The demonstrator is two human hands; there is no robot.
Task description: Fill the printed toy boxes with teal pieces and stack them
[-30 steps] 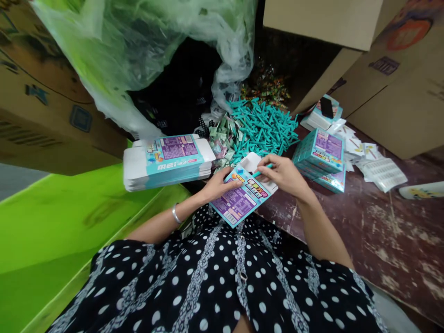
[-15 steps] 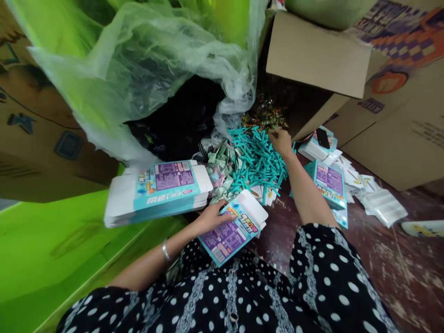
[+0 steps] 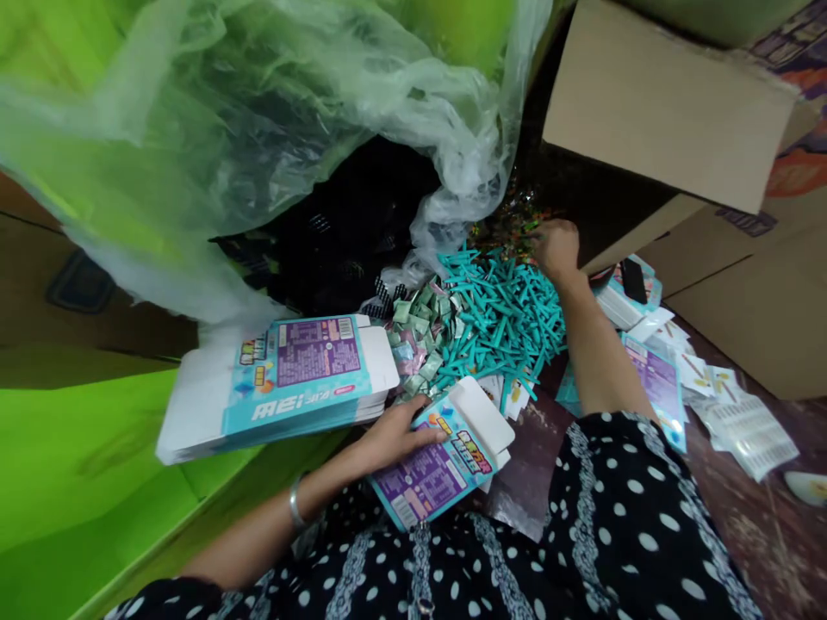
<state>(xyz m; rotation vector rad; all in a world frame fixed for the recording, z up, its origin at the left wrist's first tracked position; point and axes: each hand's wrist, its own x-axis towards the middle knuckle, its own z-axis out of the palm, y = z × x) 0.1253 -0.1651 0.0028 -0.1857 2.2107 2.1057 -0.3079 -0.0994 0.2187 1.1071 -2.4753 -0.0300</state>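
Note:
My left hand (image 3: 397,435) is closed on a blue and purple printed carton (image 3: 445,456), thumb across its face, with the white end flaps open toward the upper right. My right hand (image 3: 556,250) reaches to the far side of a heap of teal plastic sticks (image 3: 504,310), beside shiny multicoloured packets (image 3: 517,220) at the mouth of a cardboard box. Its fingers are curled, and their tips and anything between them are hidden. Small green and pink sachets (image 3: 419,331) lie left of the sticks.
A stack of flat cartons (image 3: 303,370) lies at left. Behind is a clear plastic bag (image 3: 362,77) with dark packets (image 3: 336,232). The open cardboard box (image 3: 665,103) stands at back right. Rightward lie a phone (image 3: 633,280), printed cards (image 3: 701,375) and a clear packet (image 3: 753,435).
My right hand has moved from the teal sticks' edge farther out toward the multicoloured packets. The left hand still holds the carton. The camera view has shifted.

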